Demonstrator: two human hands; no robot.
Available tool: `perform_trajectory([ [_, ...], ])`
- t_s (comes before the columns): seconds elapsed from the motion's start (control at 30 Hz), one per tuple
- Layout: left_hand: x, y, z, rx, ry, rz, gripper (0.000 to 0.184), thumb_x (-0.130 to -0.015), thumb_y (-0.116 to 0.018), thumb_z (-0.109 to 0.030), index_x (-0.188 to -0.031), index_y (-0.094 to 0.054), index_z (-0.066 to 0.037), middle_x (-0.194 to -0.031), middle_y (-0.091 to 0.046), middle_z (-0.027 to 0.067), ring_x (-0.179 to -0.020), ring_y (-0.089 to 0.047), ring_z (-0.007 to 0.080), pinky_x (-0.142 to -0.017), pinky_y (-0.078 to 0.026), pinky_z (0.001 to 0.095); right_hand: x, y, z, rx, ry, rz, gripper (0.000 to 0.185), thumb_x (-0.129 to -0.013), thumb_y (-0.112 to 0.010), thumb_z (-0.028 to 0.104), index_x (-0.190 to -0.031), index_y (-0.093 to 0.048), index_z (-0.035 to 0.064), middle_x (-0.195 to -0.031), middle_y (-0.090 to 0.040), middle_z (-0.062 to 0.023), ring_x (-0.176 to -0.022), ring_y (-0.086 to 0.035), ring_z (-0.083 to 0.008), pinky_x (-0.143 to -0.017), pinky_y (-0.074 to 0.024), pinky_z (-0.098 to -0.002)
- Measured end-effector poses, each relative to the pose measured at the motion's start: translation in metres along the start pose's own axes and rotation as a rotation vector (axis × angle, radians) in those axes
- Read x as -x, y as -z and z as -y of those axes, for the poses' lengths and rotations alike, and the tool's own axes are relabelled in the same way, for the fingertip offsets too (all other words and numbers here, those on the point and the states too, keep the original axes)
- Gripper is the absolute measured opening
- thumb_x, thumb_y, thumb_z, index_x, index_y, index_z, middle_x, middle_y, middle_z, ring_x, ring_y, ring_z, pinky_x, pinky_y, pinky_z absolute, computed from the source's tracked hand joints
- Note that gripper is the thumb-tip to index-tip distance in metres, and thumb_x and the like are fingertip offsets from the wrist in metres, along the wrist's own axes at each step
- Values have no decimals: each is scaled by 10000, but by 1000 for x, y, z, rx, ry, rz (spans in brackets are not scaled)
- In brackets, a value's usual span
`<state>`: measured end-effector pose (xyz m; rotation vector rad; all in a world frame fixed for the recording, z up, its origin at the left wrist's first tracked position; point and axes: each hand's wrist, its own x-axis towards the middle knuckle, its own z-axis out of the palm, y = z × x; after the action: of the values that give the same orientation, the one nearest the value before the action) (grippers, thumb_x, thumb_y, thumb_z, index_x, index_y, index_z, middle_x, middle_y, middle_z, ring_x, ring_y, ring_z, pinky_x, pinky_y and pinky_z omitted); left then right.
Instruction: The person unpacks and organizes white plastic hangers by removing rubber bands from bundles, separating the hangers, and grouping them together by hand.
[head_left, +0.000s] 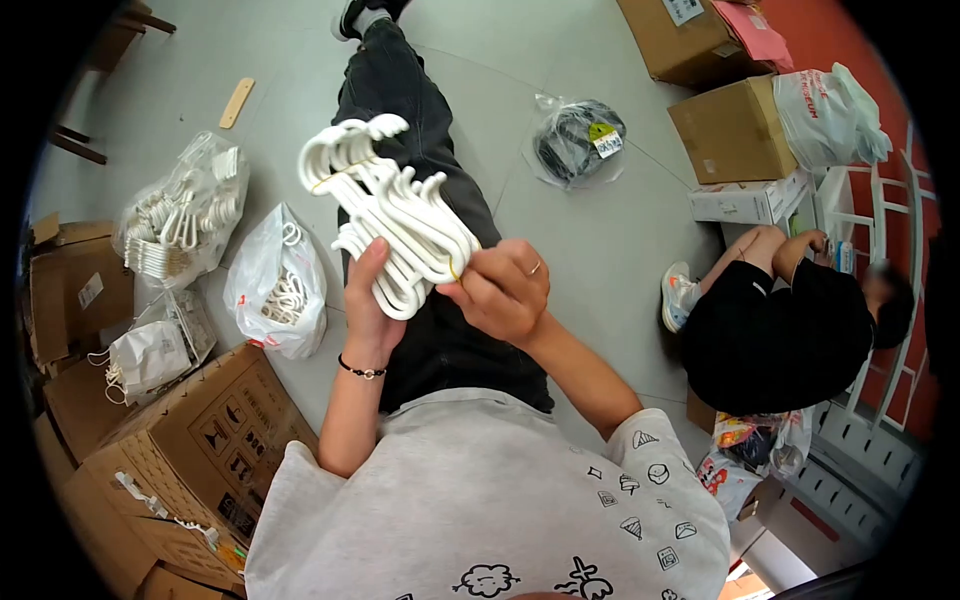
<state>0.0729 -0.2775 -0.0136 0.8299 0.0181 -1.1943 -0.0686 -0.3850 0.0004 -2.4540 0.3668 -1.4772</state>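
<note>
Between left hand [368,308] and right hand [505,292], gripped by both: white hanger bundle [402,222], extending forward beyond them.

Light grey up top, black down below, and that's me kitted out!
Look at this short-sleeved shirt [470,480], scattered with black line drawings [487,580], cloud-like shapes and little treats; dark trousers [395,95], grey sock [374,17], dark shoe [347,20] with a pale edge; and here's jewellery, a black bracelet [362,372] with a shiny bead behind my left grip [368,305], a slim ring [535,267] on my right grip [505,292]!
</note>
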Motion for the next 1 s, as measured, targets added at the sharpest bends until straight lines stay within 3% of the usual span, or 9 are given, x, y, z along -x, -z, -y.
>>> perform_trajectory([
  [0.17,-6,1,4,110,-85,-110,621,-1007,-553,-380,-1508,-417,-39,-1435,-580,127,-1304,-581,282,-1112,-456,442,5,-11,6,-68,-245,46,443,-706,-901,116,-1079,-665,89,-1054,-667,-59,-932,-641,-262,-808,-499,-359],
  [0.33,-7,25,-5,175,48,-55,653,-1001,-531,-448,-1502,-433,-41,-1421,-590,126,-1283,-592,289,-1104,-459,452,-20,8,-10,-391,-243,361,456,-648,-874,95,-1044,-647,101,-1068,-609,-71,-993,-594,-316,-872,-508,-420],
  [0.53,-12,37,1,230,89,12,740,-956,-566,-520,-1541,-400,-97,-1486,-532,131,-1319,-559,322,-1102,-453,503,-29,11,-14,-378,-83,368,325,-674,-852,106,-915,-637,66,-938,-611,-66,-895,-609,-288,-786,-533,-377],
  [0.6,-13,50,1,200,88,128,762,-949,-582,-509,-1550,-375,-88,-1491,-525,134,-1324,-555,335,-1081,-467,533,-24,10,-16,-203,10,236,331,-649,-897,81,-897,-678,62,-858,-614,-34,-782,-616,-253,-647,-517,-330],
  [0.7,-15,55,5,140,31,133,785,-934,-596,-518,-1555,-365,-98,-1494,-520,142,-1329,-550,345,-1065,-478,549,-11,8,-8,-70,57,122,324,-654,-900,62,-913,-705,69,-847,-622,-23,-771,-622,-232,-622,-514,-311],
  [0.8,-15,49,4,126,25,139,803,-920,-593,-550,-1553,-374,-106,-1497,-521,132,-1329,-552,333,-1076,-472,523,1,-1,0,-28,-31,20,317,-681,-892,53,-949,-725,77,-851,-631,-18,-786,-627,-217,-638,-517,-299],
  [0.87,-15,33,3,110,-43,4,803,-917,-585,-560,-1546,-387,-101,-1502,-519,124,-1327,-553,320,-1100,-450,502,4,-4,-2,-29,-80,-15,305,-700,-884,37,-959,-729,84,-896,-642,-34,-816,-635,-225,-668,-526,-298],
  [0.93,-7,36,0,79,-19,37,796,-910,-592,-567,-1547,-403,-129,-1512,-518,89,-1344,-534,300,-1125,-421,488,1,-1,-6,-233,-156,52,223,-759,-758,27,-976,-715,55,-971,-647,-77,-875,-640,-272,-762,-557,-348],
  [1.0,-6,50,2,87,19,-58,806,-897,-603,-586,-1556,-407,-167,-1521,-516,55,-1373,-501,285,-1122,-413,491,3,13,-12,-298,-140,140,232,-737,-816,37,-934,-695,56,-980,-642,-87,-912,-656,-268,-792,-546,-366],
])
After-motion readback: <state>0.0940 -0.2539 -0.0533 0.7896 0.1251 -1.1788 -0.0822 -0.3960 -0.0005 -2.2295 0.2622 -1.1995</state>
